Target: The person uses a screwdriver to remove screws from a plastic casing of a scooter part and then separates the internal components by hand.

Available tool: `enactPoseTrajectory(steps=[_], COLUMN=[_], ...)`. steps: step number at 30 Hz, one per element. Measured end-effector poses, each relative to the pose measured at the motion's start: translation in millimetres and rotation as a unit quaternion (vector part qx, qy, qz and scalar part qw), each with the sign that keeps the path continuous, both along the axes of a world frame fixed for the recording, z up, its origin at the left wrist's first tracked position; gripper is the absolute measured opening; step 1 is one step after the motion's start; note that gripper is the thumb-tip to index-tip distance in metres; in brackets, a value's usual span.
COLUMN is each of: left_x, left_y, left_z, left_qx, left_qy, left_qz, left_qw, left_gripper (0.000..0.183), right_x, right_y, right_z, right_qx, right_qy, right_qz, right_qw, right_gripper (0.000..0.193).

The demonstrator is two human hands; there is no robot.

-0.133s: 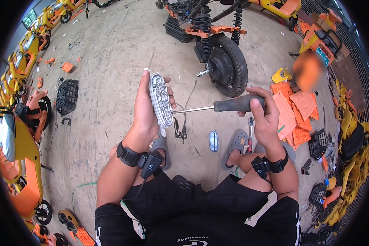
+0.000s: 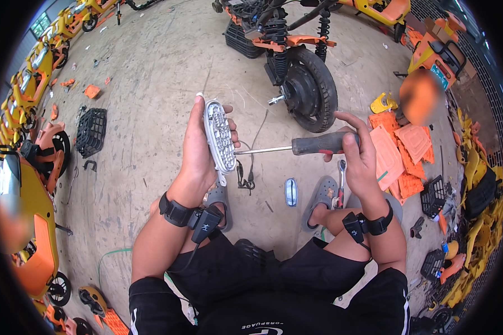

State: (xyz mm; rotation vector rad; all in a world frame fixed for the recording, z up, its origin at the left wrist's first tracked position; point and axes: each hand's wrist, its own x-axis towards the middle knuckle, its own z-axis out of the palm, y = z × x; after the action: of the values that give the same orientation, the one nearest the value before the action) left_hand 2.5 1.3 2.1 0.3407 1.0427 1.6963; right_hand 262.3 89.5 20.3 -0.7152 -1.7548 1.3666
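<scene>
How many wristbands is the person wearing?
2: the left wristband, below the left hand holding an oval part; the right wristband, below the right hand holding a screwdriver.

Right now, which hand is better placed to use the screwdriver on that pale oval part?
Probably the right hand: it holds the screwdriver, which points left toward the oval part. The left hand is taken up holding that part.

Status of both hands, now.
Left hand: closed around an oval silver lamp unit.
Right hand: holding a black-handled screwdriver, index finger lifted off the handle.
</scene>
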Motion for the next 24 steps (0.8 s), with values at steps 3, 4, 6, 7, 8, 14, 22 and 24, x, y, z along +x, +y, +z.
enactPoseTrajectory(steps=[3,4,6,7,8,14,22,24], left_x=[-2.4,-2.3,-0.9,-0.1,0.5,3.7,2.0,1.5], left_y=[2.0,3.0,1.5,0.7,0.5,3.0,4.0,3.9], left_z=[-3.6,-3.9,-1.1,0.1,0.1,0.6,-6.0,-4.7], left_qx=[0.005,0.007,0.005,0.003,0.002,-0.004,-0.007,-0.004], left_qy=[0.004,0.008,0.007,0.006,0.006,0.003,0.003,0.002], left_qz=[-0.002,0.000,0.004,0.008,0.008,-0.001,-0.010,-0.011], left_qw=[1.000,1.000,1.000,1.000,1.000,1.000,1.000,1.000], left_gripper=[0.059,0.059,0.059,0.059,0.059,0.059,0.058,0.058], right_x=[-1.1,-0.7,-1.0,-1.1,-1.6,2.6,-0.5,0.8], right_y=[1.8,2.3,-0.2,-1.8,-3.6,2.3,-5.6,-2.9], right_z=[-4.3,-5.3,-1.2,2.3,7.0,-0.6,17.5,9.9], right_qx=[0.055,0.113,0.090,0.068,0.067,-0.035,-0.083,-0.021], right_qy=[-0.009,-0.031,-0.058,-0.085,-0.084,-0.048,-0.097,-0.079], right_qz=[0.003,-0.002,-0.005,-0.007,-0.007,-0.021,-0.033,-0.024], right_qw=[0.998,0.993,0.994,0.994,0.994,0.998,0.991,0.996], right_gripper=[0.045,0.047,0.049,0.050,0.050,0.048,0.049,0.048])
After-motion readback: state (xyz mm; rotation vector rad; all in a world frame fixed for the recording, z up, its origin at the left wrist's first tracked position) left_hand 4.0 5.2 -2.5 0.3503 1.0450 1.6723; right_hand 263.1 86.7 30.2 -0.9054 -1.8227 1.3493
